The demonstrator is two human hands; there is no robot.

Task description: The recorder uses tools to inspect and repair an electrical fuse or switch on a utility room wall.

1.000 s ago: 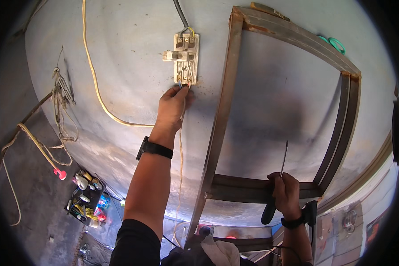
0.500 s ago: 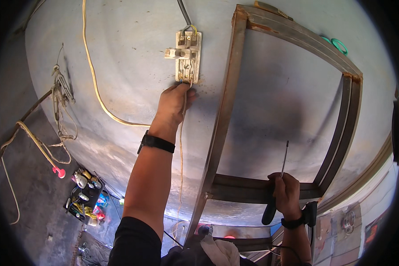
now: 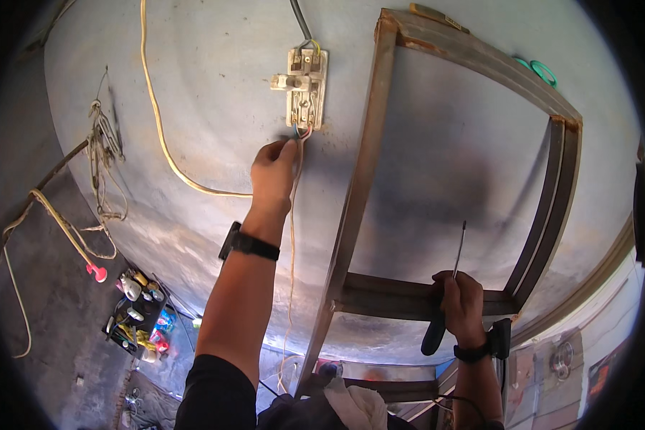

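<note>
On the wall is a dirty white knife switch (image 3: 306, 89) with its cover off and its metal contacts bare. A blue and a red wire enter its lower end from a thin beige cable (image 3: 292, 251) that hangs down the wall. Just below the switch, beside these wires, my left hand (image 3: 272, 175) has its thumb pressed against its fingers; what they pinch, if anything, is hidden. My right hand (image 3: 462, 304), lower and to the right in front of a metal frame's crossbar, is closed around a screwdriver (image 3: 460, 247), its dark handle down and its shaft pointing up.
A rusty brown metal frame (image 3: 362, 179) stands against the wall at right, with green-handled scissors (image 3: 543, 73) by its top. A thicker yellowish cable (image 3: 166, 154) loops down behind my left wrist. Hooks (image 3: 106, 143) hang at left; a cluttered black tray (image 3: 132, 315) lies below.
My left hand has drawn down and left from the switch's lower end, so the blue and red wires now show. My right hand keeps the screwdriver in about the same place.
</note>
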